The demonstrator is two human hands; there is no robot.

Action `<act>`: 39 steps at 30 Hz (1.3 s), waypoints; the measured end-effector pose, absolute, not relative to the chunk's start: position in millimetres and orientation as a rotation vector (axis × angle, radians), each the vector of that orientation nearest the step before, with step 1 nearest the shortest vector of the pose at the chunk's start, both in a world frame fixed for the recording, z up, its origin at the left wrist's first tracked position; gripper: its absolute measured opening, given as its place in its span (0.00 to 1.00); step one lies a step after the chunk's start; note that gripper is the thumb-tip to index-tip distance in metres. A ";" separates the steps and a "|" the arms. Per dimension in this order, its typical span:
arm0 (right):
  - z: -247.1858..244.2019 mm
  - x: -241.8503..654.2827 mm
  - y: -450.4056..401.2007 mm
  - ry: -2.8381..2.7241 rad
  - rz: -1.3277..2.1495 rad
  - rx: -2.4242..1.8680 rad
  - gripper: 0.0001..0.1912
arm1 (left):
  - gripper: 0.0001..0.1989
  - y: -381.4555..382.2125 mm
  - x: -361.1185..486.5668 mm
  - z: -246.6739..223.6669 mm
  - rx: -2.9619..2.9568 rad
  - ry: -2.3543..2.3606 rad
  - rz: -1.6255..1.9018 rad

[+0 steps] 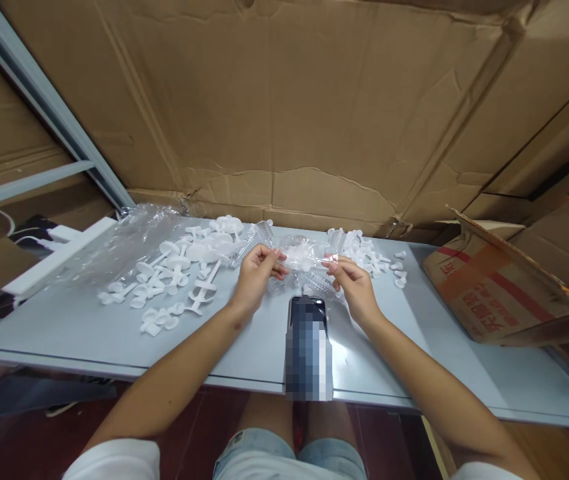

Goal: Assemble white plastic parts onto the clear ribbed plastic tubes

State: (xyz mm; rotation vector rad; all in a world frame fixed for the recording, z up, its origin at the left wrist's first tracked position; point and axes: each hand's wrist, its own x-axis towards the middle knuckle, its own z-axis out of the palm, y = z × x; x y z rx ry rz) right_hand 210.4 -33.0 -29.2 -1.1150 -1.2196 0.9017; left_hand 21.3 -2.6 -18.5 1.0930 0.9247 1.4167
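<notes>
A crinkled clear plastic bag (304, 252) with white pieces in or behind it is stretched between my two hands above the table. My left hand (257, 277) pinches its left side with thumb and fingers. The right side is pinched by my right hand (353, 285). Clear ribbed plastic pieces (263, 232) lie just beyond my left hand, and a similar ribbed piece (335, 240) is beyond my right. A heap of white plastic parts (179, 263), with discs and stems, spreads to the left. Smaller white parts (367, 253) are piled to the right.
A dark phone (307, 313), partly blurred, lies on the grey table (244, 353) between my forearms. An open cardboard box (494, 287) stands at right. Clear plastic film (139, 233) and a white power strip (59, 260) are at left. Cardboard (274, 113) walls the back.
</notes>
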 end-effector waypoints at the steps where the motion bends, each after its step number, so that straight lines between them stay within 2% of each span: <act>1: -29.8 210.2 -32.6 -1.179 0.922 -1.111 0.11 | 0.13 -3.8 21.5 -18.0 1.133 0.947 1.437; 5: -30.2 210.8 -30.7 -1.031 0.999 -1.114 0.10 | 0.10 -5.3 20.2 -17.6 1.298 1.037 1.505; 9: -28.8 211.5 -29.4 -0.957 1.047 -1.093 0.11 | 0.10 0.9 15.4 -19.4 1.449 1.088 1.427; 18: -29.6 209.4 -28.6 -0.984 1.076 -1.080 0.15 | 0.06 4.2 15.6 -19.6 1.474 1.027 1.367; 23: -29.3 211.6 -29.4 -1.091 1.013 -1.154 0.17 | 0.07 2.9 16.5 -20.5 1.454 1.012 1.365; 30: -28.7 216.6 -28.1 -1.272 0.817 -1.219 0.12 | 0.04 -0.2 16.9 -20.8 1.550 0.984 1.444; 39: -24.3 215.8 -31.0 -1.367 0.749 -1.188 0.11 | 0.05 -1.5 14.2 -14.7 1.588 1.024 1.428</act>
